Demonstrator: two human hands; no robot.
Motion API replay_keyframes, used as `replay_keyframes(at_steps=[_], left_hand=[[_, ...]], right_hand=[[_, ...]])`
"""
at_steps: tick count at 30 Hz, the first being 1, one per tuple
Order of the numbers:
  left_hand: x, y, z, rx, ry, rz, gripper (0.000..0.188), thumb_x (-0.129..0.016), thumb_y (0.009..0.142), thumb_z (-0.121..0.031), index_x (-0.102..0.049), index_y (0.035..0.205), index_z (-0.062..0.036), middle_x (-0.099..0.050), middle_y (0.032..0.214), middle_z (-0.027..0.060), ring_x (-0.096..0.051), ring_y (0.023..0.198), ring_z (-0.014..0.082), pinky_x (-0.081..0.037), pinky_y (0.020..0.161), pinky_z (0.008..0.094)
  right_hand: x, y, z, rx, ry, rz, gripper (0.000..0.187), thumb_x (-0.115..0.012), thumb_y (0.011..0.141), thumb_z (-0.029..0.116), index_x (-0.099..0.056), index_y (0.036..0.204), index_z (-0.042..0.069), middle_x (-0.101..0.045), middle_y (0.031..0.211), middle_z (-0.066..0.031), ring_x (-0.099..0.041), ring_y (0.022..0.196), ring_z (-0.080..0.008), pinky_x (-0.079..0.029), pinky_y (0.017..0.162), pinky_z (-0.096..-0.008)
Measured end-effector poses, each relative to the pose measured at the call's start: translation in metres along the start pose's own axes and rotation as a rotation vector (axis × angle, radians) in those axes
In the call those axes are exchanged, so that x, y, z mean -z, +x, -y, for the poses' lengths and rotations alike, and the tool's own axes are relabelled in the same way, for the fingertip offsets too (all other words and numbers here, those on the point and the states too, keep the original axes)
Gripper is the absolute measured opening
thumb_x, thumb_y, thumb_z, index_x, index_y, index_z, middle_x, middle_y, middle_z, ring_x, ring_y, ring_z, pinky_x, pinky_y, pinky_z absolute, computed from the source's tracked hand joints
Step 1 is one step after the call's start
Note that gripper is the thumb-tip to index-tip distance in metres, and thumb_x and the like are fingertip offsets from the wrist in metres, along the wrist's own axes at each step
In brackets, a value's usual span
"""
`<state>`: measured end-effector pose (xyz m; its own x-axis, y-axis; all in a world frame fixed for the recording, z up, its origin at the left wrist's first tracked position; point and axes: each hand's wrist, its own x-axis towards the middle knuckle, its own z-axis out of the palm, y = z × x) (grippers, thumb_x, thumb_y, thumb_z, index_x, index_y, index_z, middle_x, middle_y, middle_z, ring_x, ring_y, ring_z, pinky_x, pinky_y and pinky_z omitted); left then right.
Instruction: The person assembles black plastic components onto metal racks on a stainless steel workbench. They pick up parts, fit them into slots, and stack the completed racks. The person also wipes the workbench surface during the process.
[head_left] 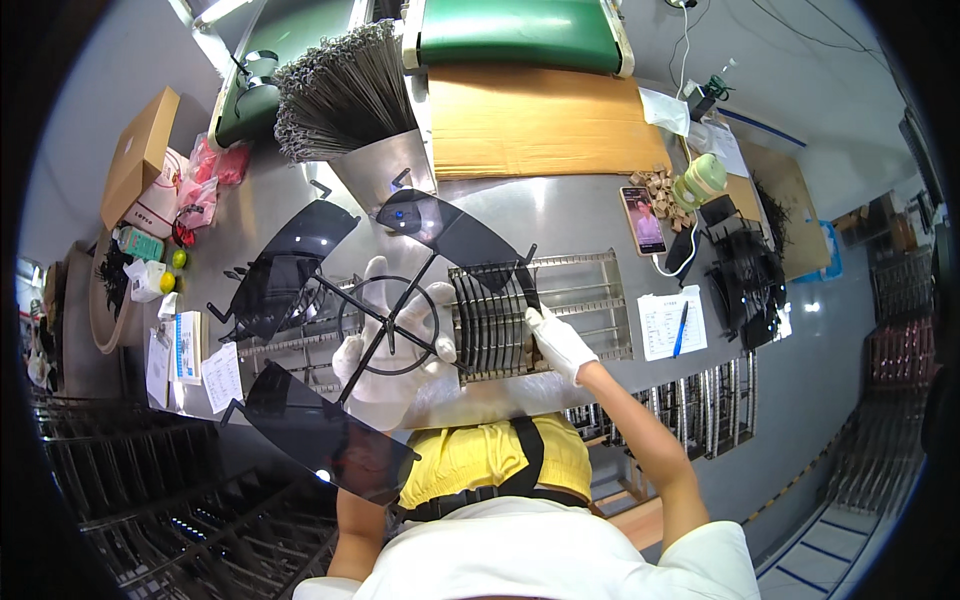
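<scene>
My left hand [385, 345], in a white glove, is under a black wire frame [391, 320] with a ring and crossed rods, its fingers curled up around it. Dark, see-through curved panels are fixed on the rods: one panel [290, 262] at upper left, one panel [465, 240] at upper right, one panel [320, 435] at lower left, partly covering my left forearm. My right hand [560, 345], also gloved, pinches a dark curved strip [530, 287] at the right end of a row of similar strips [490, 325] standing in a metal rack [590, 300].
Behind the rack stands a metal bin [385, 165] full of thin wire rods. Cardboard [540, 120] lies before a green conveyor [515, 35]. To the right are a phone [643, 220], a green bottle [700, 180], a paper sheet with a blue pen [682, 328] and black parts [745, 270].
</scene>
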<state>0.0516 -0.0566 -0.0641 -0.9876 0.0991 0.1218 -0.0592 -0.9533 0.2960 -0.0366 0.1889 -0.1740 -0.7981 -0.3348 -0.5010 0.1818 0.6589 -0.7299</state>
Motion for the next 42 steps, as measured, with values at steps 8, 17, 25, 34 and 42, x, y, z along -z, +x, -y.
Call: replay_keyframes(at_steps=[8, 17, 25, 34, 42], left_hand=[[0.005, -0.001, -0.004, 0.016, 0.065, 0.060, 0.082, -0.069, 0.086, -0.045, -0.027, 0.155, -0.0332, -0.035, 0.149, 0.0284, -0.065, 0.086, 0.0383, -0.054, 0.067, 0.0337], [-0.010, 0.020, 0.022, 0.167, 0.073, 0.156, 0.072, -0.057, 0.094, -0.047, -0.025, 0.154, -0.0247, -0.044, 0.135, 0.0333, -0.065, 0.089, 0.0465, -0.059, 0.069, 0.0420], [-0.049, -0.004, 0.014, 0.358, -0.185, -0.397, 0.046, -0.039, 0.100, -0.047, -0.057, 0.124, -0.0117, -0.055, 0.121, 0.0184, -0.057, 0.103, 0.0354, -0.051, 0.082, 0.0397], [-0.100, -0.037, -0.051, -0.429, -0.355, -0.362, 0.056, -0.052, 0.087, 0.002, -0.029, 0.138, 0.0050, -0.043, 0.107, 0.0133, -0.050, 0.058, 0.0145, -0.056, 0.042, 0.0239], [-0.058, -0.036, -0.039, 0.078, -0.165, -0.300, 0.071, -0.047, 0.098, -0.045, -0.028, 0.148, 0.0020, -0.043, 0.106, 0.0130, -0.052, 0.071, 0.0188, -0.052, 0.058, 0.0276]], right_hand=[[0.005, -0.021, 0.040, 0.103, -0.646, -0.289, 0.075, -0.043, 0.096, 0.062, -0.051, 0.135, -0.002, -0.069, 0.083, -0.0243, -0.069, 0.081, -0.0392, -0.054, 0.072, -0.0483], [0.072, -0.056, 0.132, 0.625, -0.212, -0.270, 0.083, -0.081, 0.071, 0.033, -0.048, 0.140, 0.000, -0.062, 0.107, -0.0245, -0.064, 0.090, -0.0406, -0.055, 0.081, -0.0436], [0.040, -0.052, 0.090, 0.854, -0.724, -0.470, 0.068, -0.078, 0.066, 0.018, -0.061, 0.131, 0.027, -0.057, 0.092, -0.0085, -0.059, 0.073, -0.0239, -0.050, 0.060, -0.0363], [0.049, -0.025, 0.019, 0.198, -0.111, -0.281, 0.067, -0.056, 0.094, 0.028, -0.030, 0.155, 0.018, -0.063, 0.108, -0.0248, -0.067, 0.086, -0.0373, -0.055, 0.081, -0.0416], [0.013, -0.010, -0.014, 0.397, -0.764, 0.039, 0.018, -0.043, 0.093, 0.011, -0.050, 0.098, -0.005, -0.041, 0.136, -0.0443, -0.069, 0.075, -0.0447, -0.058, 0.067, -0.0489]])
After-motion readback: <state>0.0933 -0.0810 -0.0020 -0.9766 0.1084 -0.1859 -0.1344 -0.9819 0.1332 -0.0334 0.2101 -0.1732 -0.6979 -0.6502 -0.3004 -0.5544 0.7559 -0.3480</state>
